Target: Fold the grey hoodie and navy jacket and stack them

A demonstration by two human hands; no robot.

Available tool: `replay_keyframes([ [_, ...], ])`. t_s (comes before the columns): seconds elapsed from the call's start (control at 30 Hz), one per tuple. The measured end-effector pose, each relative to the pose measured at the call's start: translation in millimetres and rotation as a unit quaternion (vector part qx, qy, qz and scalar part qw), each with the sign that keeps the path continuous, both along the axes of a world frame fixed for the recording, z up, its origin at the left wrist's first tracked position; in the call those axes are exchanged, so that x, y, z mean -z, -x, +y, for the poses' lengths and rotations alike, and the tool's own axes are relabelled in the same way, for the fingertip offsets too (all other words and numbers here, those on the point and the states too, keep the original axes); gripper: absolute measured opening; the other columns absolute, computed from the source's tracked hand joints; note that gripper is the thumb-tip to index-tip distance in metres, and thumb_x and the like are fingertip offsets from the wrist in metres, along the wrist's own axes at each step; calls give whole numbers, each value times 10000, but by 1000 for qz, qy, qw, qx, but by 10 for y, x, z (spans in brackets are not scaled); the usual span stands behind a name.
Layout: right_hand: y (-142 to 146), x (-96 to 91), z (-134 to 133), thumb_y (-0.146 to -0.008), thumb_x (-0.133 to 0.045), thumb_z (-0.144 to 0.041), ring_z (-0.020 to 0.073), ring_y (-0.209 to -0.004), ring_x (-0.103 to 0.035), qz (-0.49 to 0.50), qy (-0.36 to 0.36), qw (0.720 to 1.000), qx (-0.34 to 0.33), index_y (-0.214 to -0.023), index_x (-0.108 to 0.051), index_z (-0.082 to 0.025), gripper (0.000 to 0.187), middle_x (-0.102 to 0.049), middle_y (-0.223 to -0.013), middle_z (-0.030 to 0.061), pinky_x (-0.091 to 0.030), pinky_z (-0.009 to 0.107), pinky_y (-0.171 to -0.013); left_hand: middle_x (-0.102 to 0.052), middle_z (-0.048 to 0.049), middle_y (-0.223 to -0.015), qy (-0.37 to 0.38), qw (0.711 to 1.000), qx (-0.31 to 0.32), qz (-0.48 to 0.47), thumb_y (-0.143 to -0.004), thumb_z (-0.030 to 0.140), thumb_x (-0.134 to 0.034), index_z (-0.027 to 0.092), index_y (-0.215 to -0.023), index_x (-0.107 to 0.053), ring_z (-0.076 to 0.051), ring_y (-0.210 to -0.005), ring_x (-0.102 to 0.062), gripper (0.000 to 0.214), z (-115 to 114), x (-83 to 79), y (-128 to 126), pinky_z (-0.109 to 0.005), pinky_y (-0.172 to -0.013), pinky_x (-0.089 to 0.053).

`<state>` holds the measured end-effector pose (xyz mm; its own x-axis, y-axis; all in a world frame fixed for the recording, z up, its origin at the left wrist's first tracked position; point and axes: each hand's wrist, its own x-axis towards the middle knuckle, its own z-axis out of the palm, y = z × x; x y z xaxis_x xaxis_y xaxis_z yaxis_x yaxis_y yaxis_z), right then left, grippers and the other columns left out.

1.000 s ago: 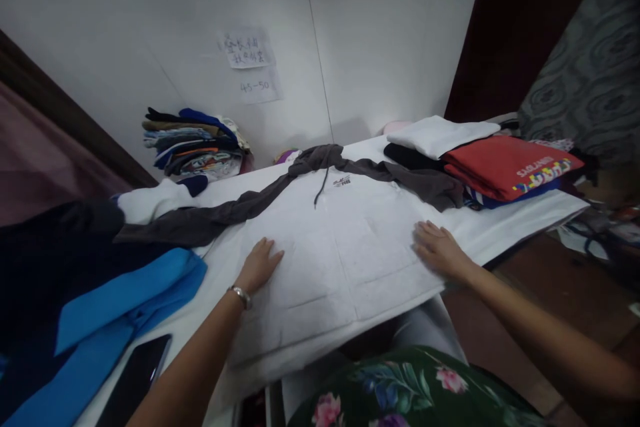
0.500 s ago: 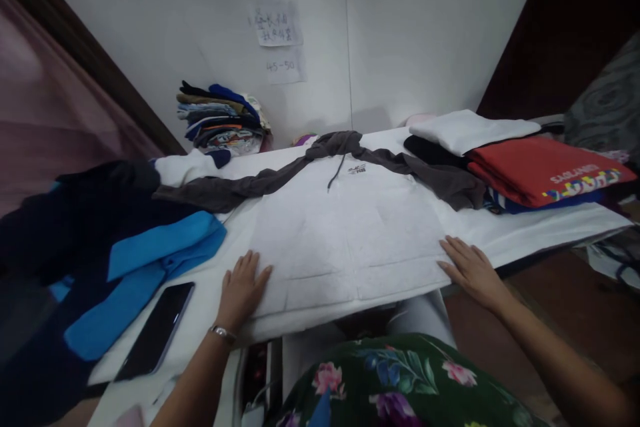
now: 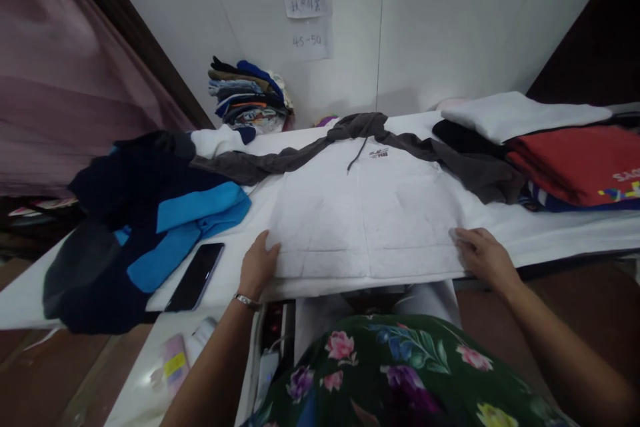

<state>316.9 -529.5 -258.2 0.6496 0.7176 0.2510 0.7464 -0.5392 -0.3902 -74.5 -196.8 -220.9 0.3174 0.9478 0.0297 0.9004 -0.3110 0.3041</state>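
Note:
A white hooded sweatshirt (image 3: pixel 373 213) with grey sleeves and hood lies face up on the white table (image 3: pixel 560 230), its hem toward me. My left hand (image 3: pixel 257 265) rests at the hem's left corner, fingers curled over the fabric edge. My right hand (image 3: pixel 483 255) sits at the hem's right corner, fingers bent onto the cloth. A silver bracelet (image 3: pixel 247 301) circles my left wrist.
A dark navy and blue garment (image 3: pixel 150 220) is heaped at the left, with a black phone (image 3: pixel 195 277) beside it. Folded white, red and black clothes (image 3: pixel 565 147) are stacked at the right. A pile of folded clothes (image 3: pixel 247 97) stands against the wall.
Both hands slid down the sweatshirt from its middle toward me and now sit at the hem corners with fingers curled. My view shifted left and down.

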Motion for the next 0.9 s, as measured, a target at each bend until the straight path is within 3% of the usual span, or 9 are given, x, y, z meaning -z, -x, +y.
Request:
replay_keyframes([
  [0.1, 3, 1, -10, -870, -373, -404, 244, -848, -633, 17, -14, 1000, -7, -1059, -664, -246, 381, -642, -941, 90, -520, 371, -761, -608, -120, -1271, 2, 1000, -4, 25, -899, 362, -419, 152, -1377, -430, -291, -1109, -590, 523, -47, -11, 4, -406, -938, -450],
  [0.27, -17, -23, -89, -897, -343, -434, 254, -853, -635, -25, 54, 998, 7, -1081, -663, -243, 415, -646, -992, 96, -524, 390, -739, -554, -139, -1327, -28, 998, -9, 55, -919, 362, -371, 142, -1363, -441, -307, -1152, -553, 500, -127, -29, 4, -427, -939, -445],
  [0.37, -28, -42, -57, -890, -356, -434, 296, -972, -616, -76, 50, 996, -15, -1096, -665, -219, 429, -639, -1072, 130, -512, 444, -832, -558, -147, -1294, -47, 996, -13, 77, -916, 385, -372, 152, -1310, -493, -311, -1103, -570, 474, -125, -78, -25, -442, -901, -462],
  [0.5, 51, -65, 226, -899, -379, -413, 310, -1192, -517, -108, -18, 988, -105, -1161, -642, -186, 435, -551, -1305, 160, -431, 477, -997, -477, -151, -1394, -126, 987, 78, 63, -897, 374, -441, 150, -1266, -535, -291, -1294, -418, 442, -130, -120, -241, -435, -1061, -340],
  [0.67, 227, -5, 583, -921, -390, -488, 287, -1331, -401, -81, 24, 980, -182, -1288, -566, -213, 491, -455, -1436, 127, -363, 498, -1059, -373, -136, -1492, -116, 966, 229, 43, -906, 466, -443, 170, -1341, -499, -305, -1390, -294, 529, -214, 63, -536, -507, -1121, -235],
  [0.8, 229, 112, 575, -929, -373, -519, 271, -1346, -388, -64, 70, 982, -166, -1322, -539, -231, 515, -437, -1453, 114, -314, 517, -1083, -409, -136, -1469, -101, 963, 243, 51, -922, 498, -393, 187, -1391, -455, -311, -1375, -330, 567, -212, 272, -502, -540, -1100, -260],
  [0.9, 214, 131, 534, -935, -360, -516, 274, -1355, -373, -53, 76, 984, -154, -1326, -540, -240, 511, -427, -1460, 108, -281, 528, -1096, -415, -136, -1466, -115, 964, 233, 59, -930, 480, -380, 181, -1394, -450, -301, -1370, -343, 557, -180, 318, -467, -535, -1091, -281],
])
